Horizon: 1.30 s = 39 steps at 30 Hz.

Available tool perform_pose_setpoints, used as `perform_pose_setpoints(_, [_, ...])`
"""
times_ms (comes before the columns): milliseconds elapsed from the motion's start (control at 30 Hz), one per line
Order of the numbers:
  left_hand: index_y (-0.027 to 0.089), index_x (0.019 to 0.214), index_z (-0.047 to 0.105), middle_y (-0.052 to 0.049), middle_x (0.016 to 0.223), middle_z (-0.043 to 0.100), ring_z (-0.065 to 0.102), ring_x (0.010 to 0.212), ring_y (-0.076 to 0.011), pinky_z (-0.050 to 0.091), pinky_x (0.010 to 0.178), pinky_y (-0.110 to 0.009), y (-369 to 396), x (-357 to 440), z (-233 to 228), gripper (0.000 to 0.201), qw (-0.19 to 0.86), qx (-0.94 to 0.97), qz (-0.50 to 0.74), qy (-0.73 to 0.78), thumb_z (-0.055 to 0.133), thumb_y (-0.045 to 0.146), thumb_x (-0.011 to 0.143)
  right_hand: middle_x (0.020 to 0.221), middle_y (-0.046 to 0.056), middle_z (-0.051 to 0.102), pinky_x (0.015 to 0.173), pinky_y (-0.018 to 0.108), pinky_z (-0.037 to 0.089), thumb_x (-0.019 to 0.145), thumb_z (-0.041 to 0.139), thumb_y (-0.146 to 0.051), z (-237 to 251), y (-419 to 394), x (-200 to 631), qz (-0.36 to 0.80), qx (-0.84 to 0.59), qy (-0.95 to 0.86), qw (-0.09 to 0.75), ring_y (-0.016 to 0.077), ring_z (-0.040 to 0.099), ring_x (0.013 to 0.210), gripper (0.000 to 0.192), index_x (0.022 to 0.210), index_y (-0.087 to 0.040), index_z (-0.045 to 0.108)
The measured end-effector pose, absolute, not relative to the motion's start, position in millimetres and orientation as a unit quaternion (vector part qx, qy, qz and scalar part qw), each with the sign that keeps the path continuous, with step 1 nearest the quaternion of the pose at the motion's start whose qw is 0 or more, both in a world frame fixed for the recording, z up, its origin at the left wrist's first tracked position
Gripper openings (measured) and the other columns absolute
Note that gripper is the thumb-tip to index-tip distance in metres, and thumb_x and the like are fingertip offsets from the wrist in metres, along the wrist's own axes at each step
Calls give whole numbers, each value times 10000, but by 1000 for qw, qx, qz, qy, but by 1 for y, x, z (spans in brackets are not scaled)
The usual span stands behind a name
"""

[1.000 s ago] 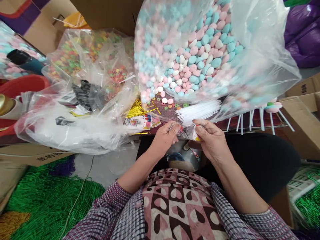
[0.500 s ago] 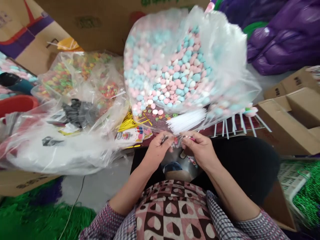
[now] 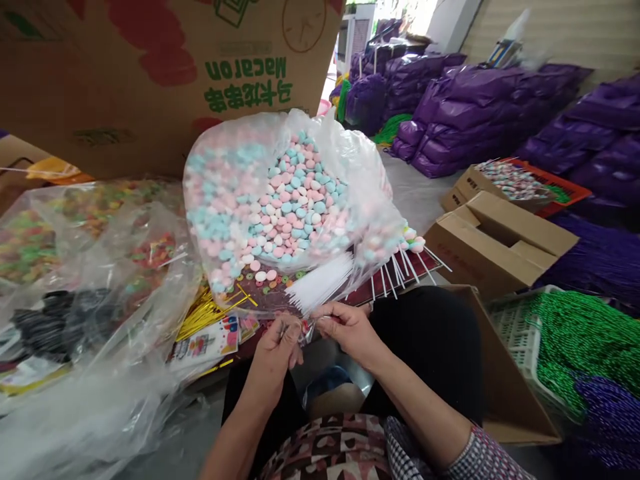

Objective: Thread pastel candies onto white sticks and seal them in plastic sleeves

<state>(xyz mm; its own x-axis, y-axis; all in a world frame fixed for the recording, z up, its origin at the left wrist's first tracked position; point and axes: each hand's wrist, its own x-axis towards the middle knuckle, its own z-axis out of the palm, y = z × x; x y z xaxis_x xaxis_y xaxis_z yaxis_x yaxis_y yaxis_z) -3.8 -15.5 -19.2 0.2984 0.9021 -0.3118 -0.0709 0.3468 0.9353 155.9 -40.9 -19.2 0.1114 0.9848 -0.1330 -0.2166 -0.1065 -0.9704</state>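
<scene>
My left hand (image 3: 277, 350) is closed, thumb and fingers pinched on a small clear plastic wrapper (image 3: 308, 329) with some pink-red in it. On the wrapper's other side my right hand (image 3: 353, 333) pinches too, its fingertips close to the left ones. Most of the wrapper is hidden by the fingers. Just beyond the hands lies a bundle of white sticks (image 3: 320, 283) on the dark red tabletop (image 3: 260, 288). Behind it a big clear bag (image 3: 360, 167) holds pink, blue and white candies (image 3: 293, 207). Gold twist ties (image 3: 197, 313) and printed cards (image 3: 205, 343) lie to the left.
Clear bags of coloured candy rings (image 3: 150, 257) fill the left side. White-sticked candies (image 3: 413, 240) lie at the table's right end. An open carton (image 3: 500, 240) and a crate (image 3: 515, 333) of green beads stand right. A large carton (image 3: 165, 87) rises behind.
The view has swung up and to the right, showing more purple sacks and the crate. Both hands stay close together, with the wrapper between their fingertips.
</scene>
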Motion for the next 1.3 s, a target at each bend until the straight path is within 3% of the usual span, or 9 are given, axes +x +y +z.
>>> perform_pose_setpoints(167, [191,782,589,109,448,358,282,395,-46,392,510,-236,-15,0,-16,334,667,440,369,475,723,496,758,506,-43,496,461,215,320,758,714,-496,-16,-44,162,530,-545,-348,548,79,398,490,380,591,-169,615])
perform_pose_setpoints(267, [191,773,543,112,511,409,281,385,-28,408,499,-235,-18,6,-12,408,656,404,411,487,765,525,696,647,-31,594,489,209,388,768,709,-502,-10,-48,167,576,-498,-304,573,86,472,537,315,833,-194,705])
perform_pose_setpoints(333, [193,805,545,126,478,379,273,370,-31,395,477,-230,-20,8,-13,450,646,392,432,492,771,557,667,782,-16,663,553,215,453,668,816,-409,-9,-49,169,613,-460,-293,572,95,548,614,399,1006,-224,709])
perform_pose_setpoints(533, [177,810,569,138,405,311,262,357,-36,392,466,-213,-22,5,-18,452,663,376,434,481,726,590,714,617,-20,611,498,212,428,654,839,-363,-15,-50,170,529,-514,-270,618,85,507,532,258,763,-173,702])
perform_pose_setpoints(600, [176,754,547,137,403,299,251,352,-30,387,458,-210,-23,4,-16,449,671,365,439,473,731,583,715,619,-18,603,478,211,417,733,780,-417,-14,-51,173,512,-520,-275,626,85,491,519,266,838,-181,715])
perform_pose_setpoints(767, [177,753,561,137,400,292,244,345,-28,393,457,-212,-25,5,-14,430,672,362,464,449,741,565,718,975,60,703,581,251,509,738,763,-499,-7,-53,178,578,-483,-280,595,142,621,744,447,1087,-226,705])
perform_pose_setpoints(933, [172,745,582,123,405,312,265,363,-32,401,471,-211,-29,6,-20,405,662,402,446,448,717,553,752,690,5,665,489,241,449,639,846,-440,-6,-57,168,583,-500,-280,576,113,550,555,329,800,-198,692])
perform_pose_setpoints(1100, [171,649,534,111,395,318,260,339,-31,397,445,-219,-32,9,-22,479,692,375,428,444,682,614,753,455,-43,492,438,209,376,762,739,-504,-11,-58,162,491,-548,-323,595,76,421,448,410,571,-191,557])
perform_pose_setpoints(1300, [167,667,532,127,390,269,247,323,-30,400,429,-217,-30,9,-19,487,748,314,399,427,700,619,734,746,6,684,548,266,512,700,803,-437,-6,-59,171,584,-493,-327,556,128,597,609,297,887,-219,730])
